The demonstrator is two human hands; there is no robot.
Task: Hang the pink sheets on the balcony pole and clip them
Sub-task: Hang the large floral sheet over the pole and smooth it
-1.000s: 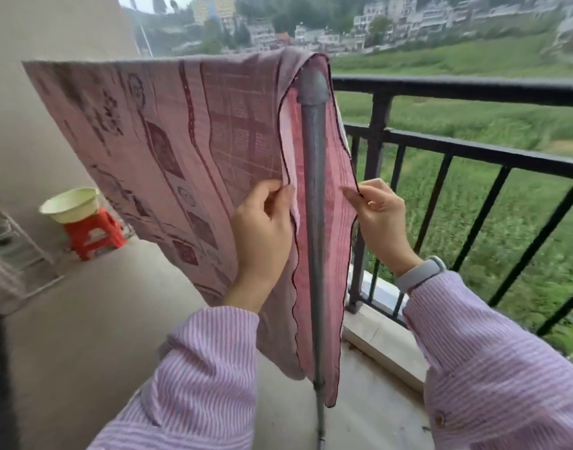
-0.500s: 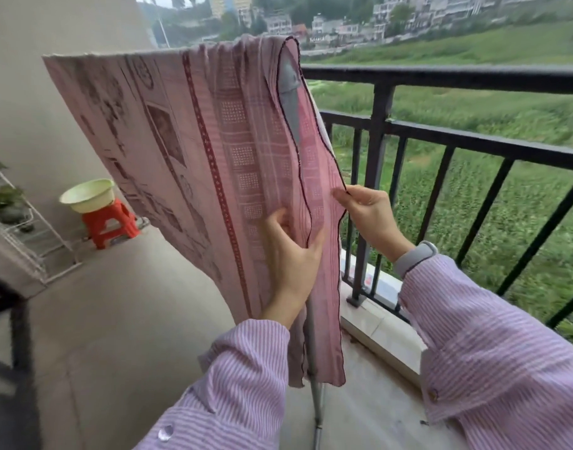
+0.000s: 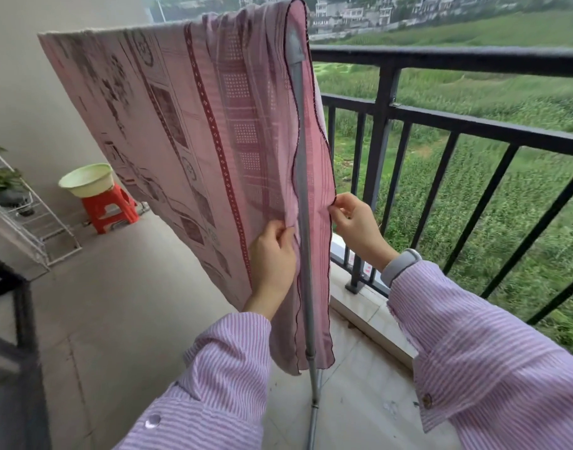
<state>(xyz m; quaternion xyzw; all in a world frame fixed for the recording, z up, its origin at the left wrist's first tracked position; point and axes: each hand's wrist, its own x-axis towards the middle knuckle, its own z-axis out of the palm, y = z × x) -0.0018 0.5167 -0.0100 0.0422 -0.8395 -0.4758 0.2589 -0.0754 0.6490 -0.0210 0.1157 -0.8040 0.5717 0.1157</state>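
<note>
Pink sheet (image 3: 213,131) with dark red diamond bands and dotted squares (edge trimmed dark); grey pole (image 3: 303,206); black railing (image 3: 441,56); red stool (image 3: 108,211); pale green basin (image 3: 87,180).

Left hand (image 3: 272,254) raised, back toward camera, fingers curled, thumb and fingertips pinched shut on a fold of the pink sheet (image 3: 187,131). Right hand (image 3: 355,222) level with it and slightly higher, thumb and index pinching the sheet's dark-trimmed edge, remaining fingers loosely bent. Both forearms angled up and inward, in striped sleeves. Grey band on right wrist.
</note>
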